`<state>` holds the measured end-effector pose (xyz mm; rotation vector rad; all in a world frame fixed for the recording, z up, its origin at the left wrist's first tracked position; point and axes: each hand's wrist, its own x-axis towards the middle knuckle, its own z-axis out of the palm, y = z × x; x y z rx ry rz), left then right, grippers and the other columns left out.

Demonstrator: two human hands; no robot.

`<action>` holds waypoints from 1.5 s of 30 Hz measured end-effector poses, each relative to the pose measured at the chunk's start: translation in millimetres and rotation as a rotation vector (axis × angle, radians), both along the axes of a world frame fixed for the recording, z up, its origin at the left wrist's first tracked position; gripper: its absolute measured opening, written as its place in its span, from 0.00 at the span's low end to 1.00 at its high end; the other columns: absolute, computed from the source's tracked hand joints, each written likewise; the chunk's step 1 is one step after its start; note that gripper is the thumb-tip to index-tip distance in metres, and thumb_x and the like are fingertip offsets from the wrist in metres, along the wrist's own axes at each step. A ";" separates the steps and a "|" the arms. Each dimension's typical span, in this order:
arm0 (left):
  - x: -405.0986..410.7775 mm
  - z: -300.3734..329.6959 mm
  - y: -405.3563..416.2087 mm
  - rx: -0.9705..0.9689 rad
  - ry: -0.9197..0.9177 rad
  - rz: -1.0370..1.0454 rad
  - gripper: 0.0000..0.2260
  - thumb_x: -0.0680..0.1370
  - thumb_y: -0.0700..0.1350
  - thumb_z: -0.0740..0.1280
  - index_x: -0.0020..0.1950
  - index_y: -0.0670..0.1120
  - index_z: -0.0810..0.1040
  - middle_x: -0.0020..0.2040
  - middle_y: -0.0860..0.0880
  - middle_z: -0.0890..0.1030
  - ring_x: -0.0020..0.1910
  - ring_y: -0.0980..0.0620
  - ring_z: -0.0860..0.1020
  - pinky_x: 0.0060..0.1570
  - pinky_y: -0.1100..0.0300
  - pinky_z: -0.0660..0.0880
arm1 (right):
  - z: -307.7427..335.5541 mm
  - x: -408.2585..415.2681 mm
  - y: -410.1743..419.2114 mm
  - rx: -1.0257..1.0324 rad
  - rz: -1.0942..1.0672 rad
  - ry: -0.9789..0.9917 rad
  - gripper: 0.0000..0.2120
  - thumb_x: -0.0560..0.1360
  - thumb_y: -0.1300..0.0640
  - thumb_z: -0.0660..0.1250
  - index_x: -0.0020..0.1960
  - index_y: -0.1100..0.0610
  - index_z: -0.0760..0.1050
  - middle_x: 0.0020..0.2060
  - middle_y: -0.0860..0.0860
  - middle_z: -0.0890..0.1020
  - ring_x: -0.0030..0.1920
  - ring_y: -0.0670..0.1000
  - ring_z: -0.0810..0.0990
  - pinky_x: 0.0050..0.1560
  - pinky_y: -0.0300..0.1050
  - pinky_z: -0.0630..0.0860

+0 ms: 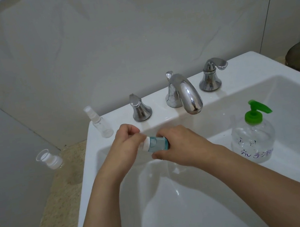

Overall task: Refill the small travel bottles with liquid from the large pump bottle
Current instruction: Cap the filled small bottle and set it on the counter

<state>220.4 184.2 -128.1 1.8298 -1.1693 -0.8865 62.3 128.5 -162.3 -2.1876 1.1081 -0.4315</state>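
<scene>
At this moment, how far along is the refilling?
Nothing looks finished: the clear spray bottle on the sink rim looks empty. In hand: the right hand holds the blue travel bottle while left fingers grip its white cap. The green-topped pump bottle stands untouched.

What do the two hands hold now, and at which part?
Both hold one small blue travel bottle, lying sideways over the sink. The right hand grips its body; the left hand pinches its white cap end.
</scene>
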 end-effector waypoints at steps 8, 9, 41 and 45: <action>6.2 -8.4 -3.0 -0.003 -0.108 0.003 0.06 0.80 0.45 0.69 0.46 0.44 0.76 0.38 0.50 0.77 0.35 0.52 0.74 0.37 0.57 0.71 | -1.3 0.4 1.8 -0.021 0.024 -0.001 0.15 0.70 0.43 0.73 0.49 0.50 0.73 0.43 0.46 0.77 0.43 0.49 0.76 0.42 0.45 0.74; 6.0 -7.7 -3.6 -0.018 -0.083 0.000 0.04 0.79 0.43 0.70 0.46 0.46 0.76 0.40 0.50 0.76 0.38 0.50 0.74 0.40 0.54 0.71 | -1.5 0.8 1.9 -0.027 0.028 0.003 0.16 0.70 0.43 0.73 0.50 0.50 0.73 0.44 0.46 0.77 0.44 0.49 0.76 0.43 0.46 0.75; 11.4 -4.8 2.5 -0.017 -0.202 -0.151 0.08 0.76 0.49 0.74 0.49 0.45 0.80 0.37 0.49 0.82 0.30 0.56 0.78 0.34 0.58 0.74 | -1.0 -4.1 -3.7 0.110 0.091 -0.027 0.11 0.70 0.43 0.73 0.43 0.48 0.75 0.38 0.47 0.78 0.38 0.48 0.79 0.40 0.47 0.76; 6.3 -6.0 3.1 -0.039 -0.227 -0.088 0.12 0.68 0.56 0.68 0.46 0.51 0.78 0.41 0.45 0.81 0.35 0.51 0.76 0.37 0.52 0.74 | 3.5 -3.6 -2.6 0.074 0.064 -0.004 0.17 0.70 0.40 0.73 0.44 0.52 0.74 0.39 0.47 0.77 0.38 0.48 0.76 0.39 0.45 0.73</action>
